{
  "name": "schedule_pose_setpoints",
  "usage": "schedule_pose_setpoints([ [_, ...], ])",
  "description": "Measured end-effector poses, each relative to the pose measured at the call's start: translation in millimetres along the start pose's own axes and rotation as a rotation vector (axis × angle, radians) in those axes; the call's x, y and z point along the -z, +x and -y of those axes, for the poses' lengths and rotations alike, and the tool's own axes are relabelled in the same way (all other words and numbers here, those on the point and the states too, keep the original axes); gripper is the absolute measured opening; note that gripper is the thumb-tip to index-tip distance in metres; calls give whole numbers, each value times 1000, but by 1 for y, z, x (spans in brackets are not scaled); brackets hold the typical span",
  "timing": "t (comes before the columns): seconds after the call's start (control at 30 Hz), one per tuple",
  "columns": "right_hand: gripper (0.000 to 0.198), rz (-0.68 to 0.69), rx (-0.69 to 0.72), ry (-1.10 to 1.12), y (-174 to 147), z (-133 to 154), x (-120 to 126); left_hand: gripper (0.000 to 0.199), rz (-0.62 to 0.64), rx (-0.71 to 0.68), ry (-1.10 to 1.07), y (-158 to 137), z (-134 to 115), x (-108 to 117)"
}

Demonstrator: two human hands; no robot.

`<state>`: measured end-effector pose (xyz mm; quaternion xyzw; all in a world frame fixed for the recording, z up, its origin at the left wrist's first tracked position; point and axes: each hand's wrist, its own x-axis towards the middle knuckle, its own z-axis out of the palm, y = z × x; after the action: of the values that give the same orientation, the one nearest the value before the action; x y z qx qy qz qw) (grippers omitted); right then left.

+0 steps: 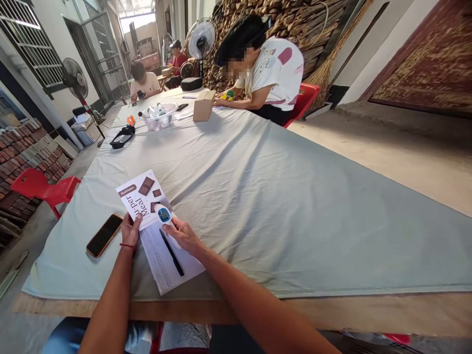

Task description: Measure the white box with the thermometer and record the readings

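Note:
My left hand, a red string at its wrist, is closed on the lower left edge of a white meal box printed with brown squares and lettering. My right hand grips a white handheld thermometer with a blue-rimmed display. Its head overlaps the printed face of the box; whether they touch I cannot tell. Beneath both hands lies a sheet of paper with rows of writing, and a black pen rests across it. A smartphone lies screen up, left of my left hand.
A pale cloth covers the long table. Farther up are a black visor-like item, a clear basket of bottles and a cardboard box. One person sits at the right edge; two others sit farther back. A red chair stands left.

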<state>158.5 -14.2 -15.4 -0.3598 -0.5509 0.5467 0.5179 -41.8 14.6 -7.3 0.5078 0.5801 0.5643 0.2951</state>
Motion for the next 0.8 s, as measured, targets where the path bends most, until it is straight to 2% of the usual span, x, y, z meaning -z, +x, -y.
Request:
schedule_pose_setpoints([
  [0.17,37,-37,46,0,0,-3,-1,59,11,12,-33,-1,1,-1],
  [0.5,33,-20,-69,102,-2,1,-5,60,2,41,-61,-1,5,-1],
  [0.73,32,-113,-40,157,0,3,1,63,128,74,-65,2,10,6],
  [0.8,35,-158,-36,145,1,2,2,66,117,71,-66,5,14,9],
])
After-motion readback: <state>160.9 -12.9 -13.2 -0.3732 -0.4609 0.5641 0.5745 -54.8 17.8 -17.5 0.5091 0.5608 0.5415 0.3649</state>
